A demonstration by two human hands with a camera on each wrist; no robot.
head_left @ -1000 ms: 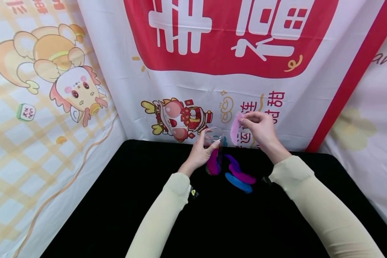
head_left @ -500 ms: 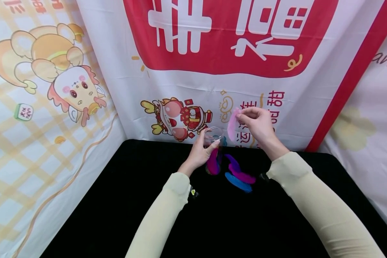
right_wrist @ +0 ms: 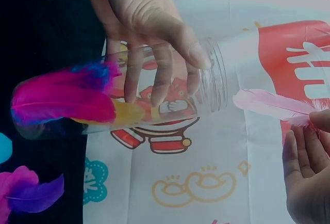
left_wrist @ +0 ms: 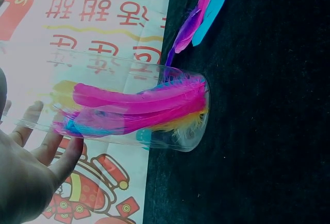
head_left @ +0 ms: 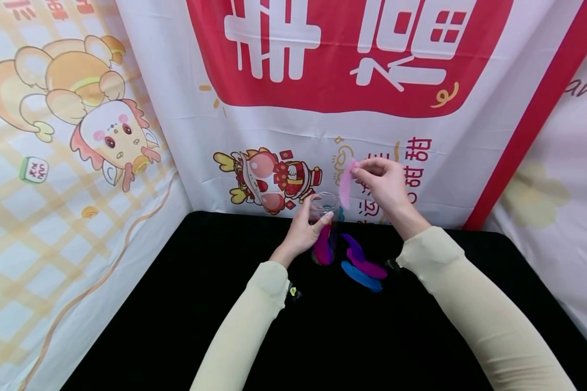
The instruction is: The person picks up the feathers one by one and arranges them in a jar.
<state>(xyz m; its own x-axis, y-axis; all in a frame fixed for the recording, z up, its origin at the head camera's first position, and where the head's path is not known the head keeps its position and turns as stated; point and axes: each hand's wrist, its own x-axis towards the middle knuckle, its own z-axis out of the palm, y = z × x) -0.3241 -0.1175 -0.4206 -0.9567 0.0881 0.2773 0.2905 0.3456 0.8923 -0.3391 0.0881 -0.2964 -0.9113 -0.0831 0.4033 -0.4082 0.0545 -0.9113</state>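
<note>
A clear jar (right_wrist: 170,118) stands on the black table, its open mouth upward, with several magenta, blue and yellow feathers (left_wrist: 139,102) inside. My left hand (head_left: 300,231) grips the jar near its top, fingers curled round the far side and thumb on the near side. My right hand (head_left: 388,184) pinches a pale pink feather (right_wrist: 270,104) by its fluffy end. That feather hangs tip down just right of the jar's mouth, apart from the rim. To the right of the jar lie a purple feather (head_left: 354,247), a magenta feather (head_left: 370,269) and a blue feather (head_left: 361,277).
The black table (head_left: 225,304) ends at a white printed cloth (head_left: 200,130) hanging close behind the jar. Another printed cloth (head_left: 78,217) stands along the left side. A small dark object (head_left: 393,265) shows beside the right sleeve.
My right hand has moved left and slightly up, bringing the pink feather closer to the jar's mouth. The left hand and jar have stayed in place.
</note>
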